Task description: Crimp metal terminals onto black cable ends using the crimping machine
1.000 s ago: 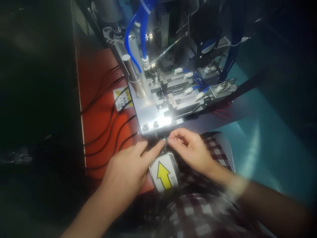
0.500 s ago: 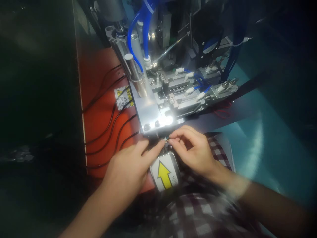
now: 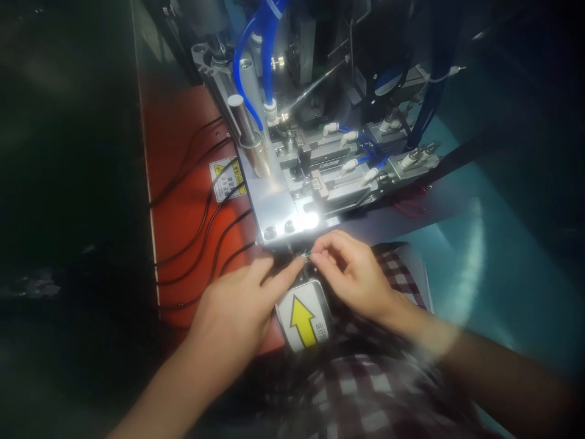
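Observation:
Thin coloured wires [image 3: 307, 252] stick up in a small bunch at the front edge of the machine. My right hand [image 3: 354, 268] pinches a greenish wire between thumb and forefinger, its other fingers curled in. From the other side my left hand [image 3: 244, 296] reaches in, with one digit stretched out and its tip pressed against the base of the bunch. Its remaining fingers bend towards the plate edge and are partly hidden. Just in front of the bunch is a white label with a yellow arrow [image 3: 301, 314], on a rounded block between my wrists.
A bright metal plate [image 3: 274, 201] with bolts and a post overhangs my fingertips. Behind it are cylinders [image 3: 345, 186] with white fittings and blue air hoses [image 3: 269, 73]. Black cables [image 3: 205, 235] cross the orange base [image 3: 178, 177] at left. A checked cloth [image 3: 356, 390] is below.
My right fingertips have shifted very slightly, and the greenish wire between them shows more clearly. The left hand keeps its place at the wires. The view has moved a little.

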{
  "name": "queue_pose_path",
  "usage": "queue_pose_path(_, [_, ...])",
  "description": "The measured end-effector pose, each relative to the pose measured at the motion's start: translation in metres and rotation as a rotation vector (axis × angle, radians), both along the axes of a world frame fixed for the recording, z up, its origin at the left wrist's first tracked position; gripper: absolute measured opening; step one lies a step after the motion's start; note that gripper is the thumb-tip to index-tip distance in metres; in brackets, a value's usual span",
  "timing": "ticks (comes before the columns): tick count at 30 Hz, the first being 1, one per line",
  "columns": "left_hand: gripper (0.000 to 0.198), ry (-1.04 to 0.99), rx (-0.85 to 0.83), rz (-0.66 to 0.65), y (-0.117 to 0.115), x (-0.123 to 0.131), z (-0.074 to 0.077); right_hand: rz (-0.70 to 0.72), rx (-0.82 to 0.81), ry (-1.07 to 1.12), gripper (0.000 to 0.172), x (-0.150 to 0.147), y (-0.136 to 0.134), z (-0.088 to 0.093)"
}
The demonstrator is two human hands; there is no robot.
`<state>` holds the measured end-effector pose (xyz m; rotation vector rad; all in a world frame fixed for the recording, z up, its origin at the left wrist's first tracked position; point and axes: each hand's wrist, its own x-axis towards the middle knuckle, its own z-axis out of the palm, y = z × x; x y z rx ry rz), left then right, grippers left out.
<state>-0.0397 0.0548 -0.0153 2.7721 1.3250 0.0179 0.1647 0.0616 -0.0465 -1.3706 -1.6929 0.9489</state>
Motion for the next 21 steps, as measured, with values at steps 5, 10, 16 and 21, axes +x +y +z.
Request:
queue_pose_path(5, [0.055,-0.003,-0.029,0.008,-0.0013,-0.0023,-0.0027,0.012,-0.114,0.023,0.007,0.0,-0.0005,0.0008])
queue_pose_path(10, [0.054,0.002,-0.043,0.004,-0.0007,-0.0022,-0.0023,0.017,-0.136,0.045,0.007,-0.0001,0.0004,0.0014])
queue_pose_path(16, [0.056,-0.001,-0.055,0.002,-0.0002,-0.0016,-0.0013,0.008,-0.208,0.097,0.008,0.0009,0.002,-0.002])
queue_pose_path(21, [0.054,-0.002,-0.04,0.003,-0.0001,-0.0006,-0.0003,0.004,-0.239,0.13,0.008,0.0003,0.0022,-0.0016])
